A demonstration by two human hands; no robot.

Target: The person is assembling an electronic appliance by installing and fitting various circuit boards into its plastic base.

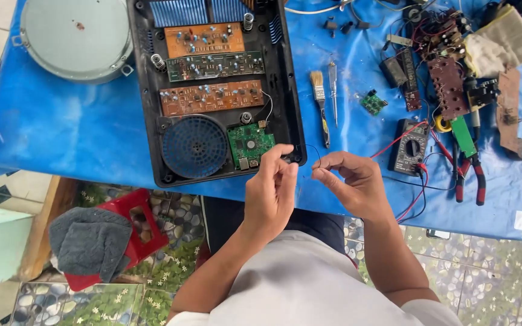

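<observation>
My left hand (271,190) and my right hand (354,184) meet at the near edge of a blue-covered table (80,127). Between their fingertips runs a thin black wire (315,156), pinched at both ends and arching up in a small loop. Just left of my left hand lies an opened black device housing (288,78) with several brown and green circuit boards, a small green board (249,145) and a round blue fan grille (195,147). The wire seems to lead toward the housing's near right corner.
A multimeter (411,147) with red and black leads lies right of my right hand. Red-handled pliers (469,175), a brush (319,102), a screwdriver (333,87), loose boards and parts crowd the right. A round grey disc (77,36) sits far left. A red stool with grey cloth (92,241) stands below.
</observation>
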